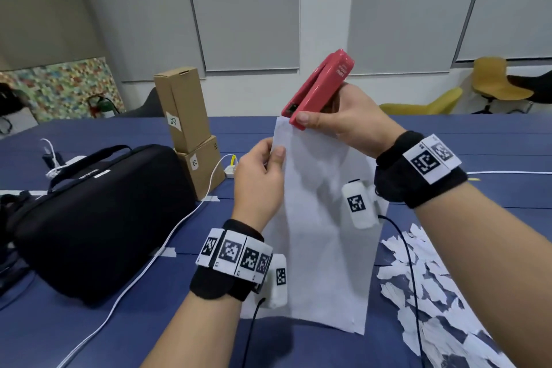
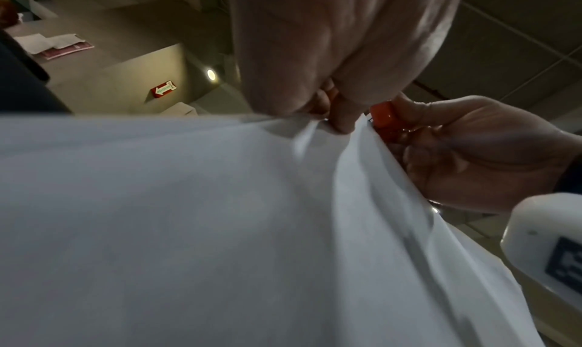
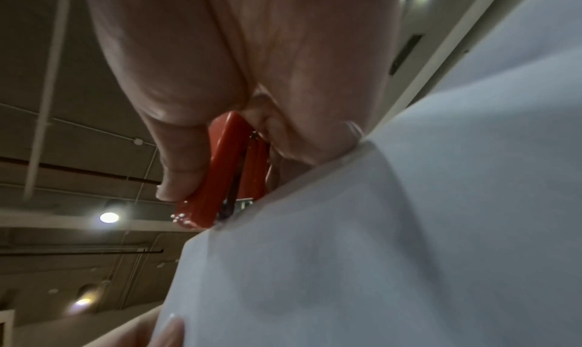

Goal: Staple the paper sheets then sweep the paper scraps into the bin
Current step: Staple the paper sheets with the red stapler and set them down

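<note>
My left hand pinches the upper left edge of the white paper sheets, which hang upright above the blue table. My right hand grips a red stapler, thumb on its top near the front, with its mouth over the sheets' top corner. The left wrist view shows the paper sheets filling the frame and the red stapler behind their edge. In the right wrist view the stapler sits on the paper's corner. A heap of torn white paper scraps lies on the table at the right.
A black zipped case lies at the left, with two stacked cardboard boxes behind it. A white cable runs across the table. Yellow chairs stand beyond the table's far edge. No bin is in view.
</note>
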A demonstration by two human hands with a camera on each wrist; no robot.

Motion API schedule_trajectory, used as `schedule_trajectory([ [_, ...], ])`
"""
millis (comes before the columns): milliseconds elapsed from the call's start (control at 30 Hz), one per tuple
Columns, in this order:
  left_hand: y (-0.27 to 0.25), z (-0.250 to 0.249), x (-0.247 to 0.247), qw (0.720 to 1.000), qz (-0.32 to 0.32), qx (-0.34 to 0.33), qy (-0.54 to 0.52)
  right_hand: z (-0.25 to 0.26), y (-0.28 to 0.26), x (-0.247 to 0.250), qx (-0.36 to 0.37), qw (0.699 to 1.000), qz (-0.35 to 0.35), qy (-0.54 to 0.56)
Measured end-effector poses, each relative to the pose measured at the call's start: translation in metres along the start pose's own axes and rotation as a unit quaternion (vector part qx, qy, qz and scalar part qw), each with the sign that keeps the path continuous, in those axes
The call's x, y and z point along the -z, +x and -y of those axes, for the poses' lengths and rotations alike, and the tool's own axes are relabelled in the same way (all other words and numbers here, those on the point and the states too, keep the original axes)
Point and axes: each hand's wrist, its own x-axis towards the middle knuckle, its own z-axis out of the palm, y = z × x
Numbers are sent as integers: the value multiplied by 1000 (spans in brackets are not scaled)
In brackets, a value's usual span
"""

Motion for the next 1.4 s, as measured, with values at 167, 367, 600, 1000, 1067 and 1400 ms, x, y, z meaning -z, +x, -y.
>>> schedule_trajectory([
  [167,9,-2,-4,999,-14,-13,32,4,3,4,-9,1000,25,-15],
  [367,8,-5,-10,995,-22,-27,92,-1,1,2,1,1000,22,-9],
  [600,7,-6,-13,996,-34,-20,86,-3,3,-2,23,999,-5,-39],
  [1000,9,15,15,997,-38,-19,70,-41,22,48,-102,961,-250,52],
  [1067,14,22,28,997,-49,-21,64,-74,17,59,-239,933,-250,-101],
  [1400,28,53,54,998,-48,23,26,-220,-42,17,-446,750,81,-481],
])
